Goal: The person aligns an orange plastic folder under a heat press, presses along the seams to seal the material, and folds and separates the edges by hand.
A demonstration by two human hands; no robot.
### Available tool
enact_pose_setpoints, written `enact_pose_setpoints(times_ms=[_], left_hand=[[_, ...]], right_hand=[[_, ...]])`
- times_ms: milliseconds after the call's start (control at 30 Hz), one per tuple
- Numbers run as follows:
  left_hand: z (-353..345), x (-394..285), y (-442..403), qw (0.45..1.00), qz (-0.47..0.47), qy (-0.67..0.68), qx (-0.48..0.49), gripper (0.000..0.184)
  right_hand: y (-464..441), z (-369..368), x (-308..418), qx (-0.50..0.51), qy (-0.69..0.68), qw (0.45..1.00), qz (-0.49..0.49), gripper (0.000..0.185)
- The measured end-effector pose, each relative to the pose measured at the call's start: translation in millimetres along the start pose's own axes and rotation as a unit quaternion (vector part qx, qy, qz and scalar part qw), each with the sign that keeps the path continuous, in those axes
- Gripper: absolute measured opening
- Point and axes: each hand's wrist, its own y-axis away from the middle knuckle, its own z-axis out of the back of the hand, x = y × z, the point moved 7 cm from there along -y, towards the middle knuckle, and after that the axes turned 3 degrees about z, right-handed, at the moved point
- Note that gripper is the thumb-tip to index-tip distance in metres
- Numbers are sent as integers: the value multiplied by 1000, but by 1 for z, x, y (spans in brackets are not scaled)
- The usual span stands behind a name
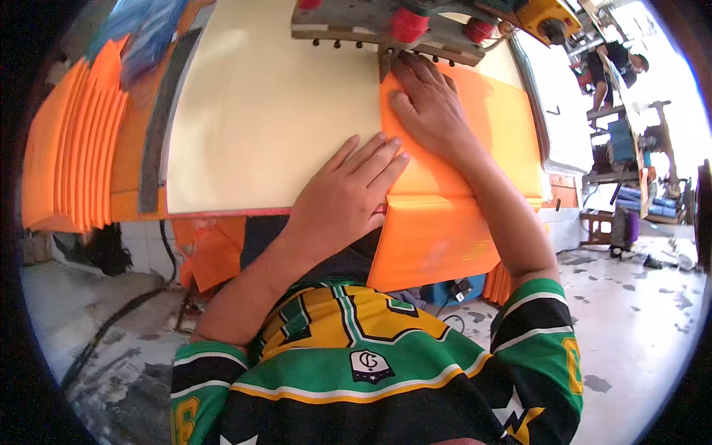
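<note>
from my head view, the orange sheet [493, 137] lies on the bench [274, 111], its near end hanging past the front edge. my right hand [430, 107] lies flat on it, fingertips by the machine [356, 22]; my left hand [347, 187], fingers outstretched, crosses the sheet's left edge. bare bench spreads wide leftward.

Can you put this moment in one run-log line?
left hand: spread across edge of orange sheet | right hand: on orange sheet, near machine | orange sheet: overhanging near edge of cream surface
</note>
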Motion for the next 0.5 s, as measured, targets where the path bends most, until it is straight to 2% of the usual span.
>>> enact_pose_setpoints(times_ms=[100, 133, 500], left_hand=[[-1, 1, 1, 1000, -2, 8, -13, 83], [-2, 1, 1, 1000, -8, 1, -18, 82], [-9, 3, 4, 999, -12, 4, -48, 75]], right_hand=[[-1, 1, 3, 16, 5, 1000, 0, 63], [-2, 1, 3, -24, 19, 999, 20, 60], [-3, -7, -4, 21, 17, 1000, 11, 61]])
